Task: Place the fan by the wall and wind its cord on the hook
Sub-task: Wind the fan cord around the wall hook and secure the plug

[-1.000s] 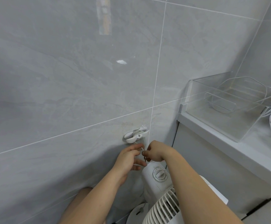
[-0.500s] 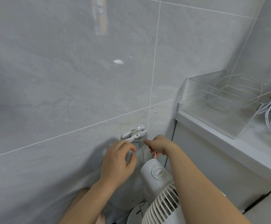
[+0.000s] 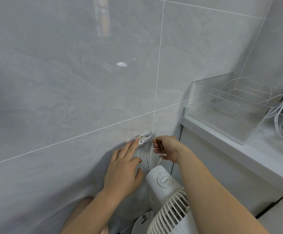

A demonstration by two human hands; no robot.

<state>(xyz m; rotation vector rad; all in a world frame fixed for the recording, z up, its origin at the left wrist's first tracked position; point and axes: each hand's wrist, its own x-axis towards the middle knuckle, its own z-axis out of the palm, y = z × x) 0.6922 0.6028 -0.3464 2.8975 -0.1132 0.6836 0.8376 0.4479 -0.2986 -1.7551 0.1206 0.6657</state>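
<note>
A white fan point(image 3: 164, 186) with a round dial on top stands against the grey tiled wall point(image 3: 69, 81) at the bottom of the view. A white hook point(image 3: 144, 139) is stuck to the wall just above it, with the thin pale cord point(image 3: 147, 159) looped over it and hanging down to the fan. My left hand point(image 3: 125, 168) reaches up with straight fingers, its fingertips touching the left side of the hook. My right hand point(image 3: 167, 148) is just right of the hook and pinches a strand of the cord.
A white counter point(image 3: 238, 149) juts out on the right, its edge above the fan. On it stand a clear plastic bin point(image 3: 196, 97) and a tangle of white cables point(image 3: 282, 119). My knee point(image 3: 86, 205) shows at the bottom.
My left hand opened from curled fingers and stretched up to the hook. My right hand shifted slightly right of the hook, still pinching the cord.
</note>
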